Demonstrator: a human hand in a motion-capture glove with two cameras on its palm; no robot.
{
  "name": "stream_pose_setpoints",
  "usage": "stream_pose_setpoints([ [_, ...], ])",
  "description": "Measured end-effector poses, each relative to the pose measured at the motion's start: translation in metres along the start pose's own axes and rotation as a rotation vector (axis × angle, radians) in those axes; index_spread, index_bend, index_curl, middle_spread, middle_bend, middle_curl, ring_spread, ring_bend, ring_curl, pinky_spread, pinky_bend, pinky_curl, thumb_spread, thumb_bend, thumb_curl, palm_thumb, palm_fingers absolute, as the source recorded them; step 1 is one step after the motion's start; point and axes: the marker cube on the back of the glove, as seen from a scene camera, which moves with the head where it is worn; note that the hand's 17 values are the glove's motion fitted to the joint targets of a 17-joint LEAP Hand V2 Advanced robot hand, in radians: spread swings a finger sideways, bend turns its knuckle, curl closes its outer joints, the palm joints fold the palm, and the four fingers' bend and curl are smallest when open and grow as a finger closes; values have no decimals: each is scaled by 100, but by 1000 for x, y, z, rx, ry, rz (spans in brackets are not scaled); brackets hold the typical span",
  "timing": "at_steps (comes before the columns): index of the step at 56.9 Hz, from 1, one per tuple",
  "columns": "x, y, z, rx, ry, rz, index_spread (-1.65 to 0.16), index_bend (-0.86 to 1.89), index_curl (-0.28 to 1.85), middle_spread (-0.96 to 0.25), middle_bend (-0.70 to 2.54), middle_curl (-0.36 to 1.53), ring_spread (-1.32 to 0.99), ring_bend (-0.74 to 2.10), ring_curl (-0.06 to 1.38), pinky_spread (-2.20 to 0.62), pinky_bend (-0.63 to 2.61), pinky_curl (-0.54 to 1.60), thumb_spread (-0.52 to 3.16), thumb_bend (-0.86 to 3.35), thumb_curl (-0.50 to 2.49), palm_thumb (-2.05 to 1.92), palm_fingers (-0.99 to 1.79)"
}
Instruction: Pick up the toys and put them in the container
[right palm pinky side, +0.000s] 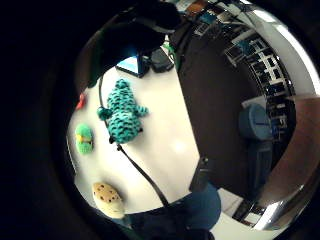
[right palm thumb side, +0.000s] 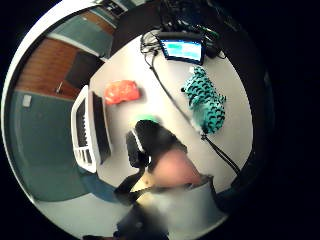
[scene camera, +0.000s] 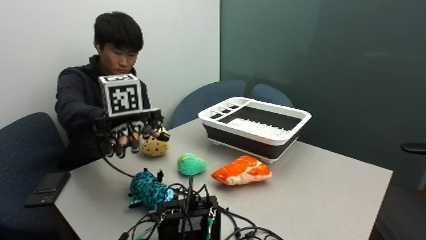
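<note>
The grip (scene camera: 130, 134), the gloved right hand, hangs above the near-left part of the desk (scene camera: 319, 185) with its fingers (scene camera: 122, 145) pointing downward and loosely relaxed, released and holding nothing. It is raised clear of the desk surface and touches no toy.

Just beside it, a little farther back, lies the yellow spotted plush (scene camera: 155, 146), the toy closest to the grip. To the right of that sits the small green plush (scene camera: 191, 164), and right again the orange-and-white plush (scene camera: 242, 170), which looks like a piece of salmon. Nearer the camera, below the grip, the teal plush with black stripes (scene camera: 149, 190) lies flat on the desk; the little-finger-side palm view shows it almost directly under the palm, so the hand may be hovering over it. A black cable (scene camera: 116, 167) runs down from the hand past this toy.

Farther right and toward the far side stands the container (scene camera: 223, 131), a white-rimmed dish-rack tub with dark walls. As far as its inside shows, there is no toy in it.

By this reckoning the task has barely begun: all four toys are on the desk, none placed, and four pick-and-place trips remain. The hand's next job is to descend onto one toy, probably the teal or the yellow one.
</note>
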Motion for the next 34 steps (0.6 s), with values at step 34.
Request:
stream_pose_setpoints([
  [34,6,-17,109,-186,-234,102,-8,95,44,-1,38,31,0,17,12,-3,62,11,130,25,34,46,27],
])
